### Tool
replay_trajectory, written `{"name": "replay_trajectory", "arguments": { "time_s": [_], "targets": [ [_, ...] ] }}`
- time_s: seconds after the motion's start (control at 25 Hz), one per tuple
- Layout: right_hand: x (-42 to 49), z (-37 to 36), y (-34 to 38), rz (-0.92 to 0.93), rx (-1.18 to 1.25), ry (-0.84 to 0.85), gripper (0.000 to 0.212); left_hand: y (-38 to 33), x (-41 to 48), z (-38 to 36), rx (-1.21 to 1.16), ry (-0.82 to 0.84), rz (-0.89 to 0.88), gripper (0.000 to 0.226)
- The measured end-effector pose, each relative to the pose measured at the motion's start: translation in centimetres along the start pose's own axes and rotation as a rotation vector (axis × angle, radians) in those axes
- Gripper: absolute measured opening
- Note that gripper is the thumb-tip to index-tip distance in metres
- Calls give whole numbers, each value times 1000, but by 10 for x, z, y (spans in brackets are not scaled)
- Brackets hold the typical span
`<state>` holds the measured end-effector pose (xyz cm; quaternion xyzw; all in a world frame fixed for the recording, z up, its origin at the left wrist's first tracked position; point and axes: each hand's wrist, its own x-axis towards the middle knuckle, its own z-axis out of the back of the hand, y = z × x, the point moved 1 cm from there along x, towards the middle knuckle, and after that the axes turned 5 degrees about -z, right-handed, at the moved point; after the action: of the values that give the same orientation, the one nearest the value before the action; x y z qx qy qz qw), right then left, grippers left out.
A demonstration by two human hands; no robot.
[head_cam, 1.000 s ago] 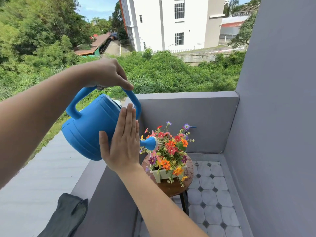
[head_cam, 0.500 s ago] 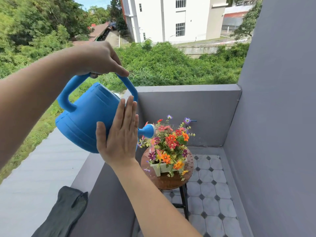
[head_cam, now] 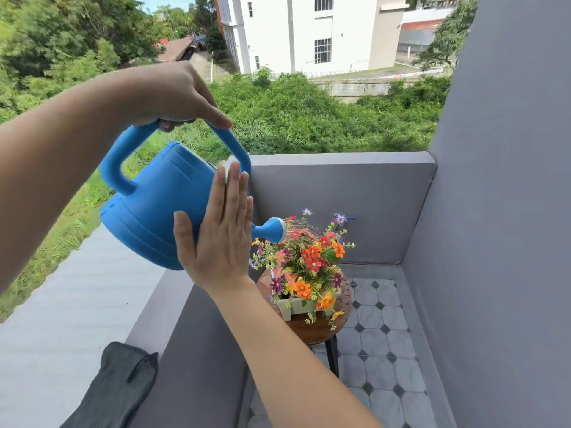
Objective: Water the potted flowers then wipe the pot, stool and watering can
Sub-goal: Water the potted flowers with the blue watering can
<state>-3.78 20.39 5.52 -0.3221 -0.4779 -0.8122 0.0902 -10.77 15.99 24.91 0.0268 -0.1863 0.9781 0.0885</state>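
Watering can (head_cam: 154,205) between hands, tilted over flowers (head_cam: 309,261).

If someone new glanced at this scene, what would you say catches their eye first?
The big blue watering can, tilted at centre left: the left hand grips its handle, the right hand lies flat against its side. Next, the bright potted flowers under its spraying rose, standing on a round wooden stool in the grey balcony corner.

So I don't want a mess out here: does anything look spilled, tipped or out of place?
Nothing stands out. The watering can sprays onto the flowers; their pot sits upright on the stool. A dark cloth lies on the ledge.
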Motion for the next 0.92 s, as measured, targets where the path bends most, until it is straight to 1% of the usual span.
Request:
{"name": "replay_trajectory", "arguments": {
  "time_s": [0.12,0.2,0.32,0.48,0.6,0.72,0.92],
  "targets": [
    [12,-2,-4,-1,32,34,68,4,2,6,13,-47,12,30],
    [15,-4,-5,-10,45,59,67,5,3,8,35,-50,22,29],
    [10,-5,-1,-20,47,74,69,5,6,6,41,-3,34,28],
    [3,0,3,-24,51,44,73,-2,10,-1,18,67,38,30],
    [8,8,1,-27,41,8,71,-7,14,-1,-44,35,20,31],
    [14,11,1,-26,46,20,67,-8,13,5,-68,3,4,30],
    [4,4,16,-33,76,41,69,-1,2,12,-61,-1,47,32]
  ]
}}
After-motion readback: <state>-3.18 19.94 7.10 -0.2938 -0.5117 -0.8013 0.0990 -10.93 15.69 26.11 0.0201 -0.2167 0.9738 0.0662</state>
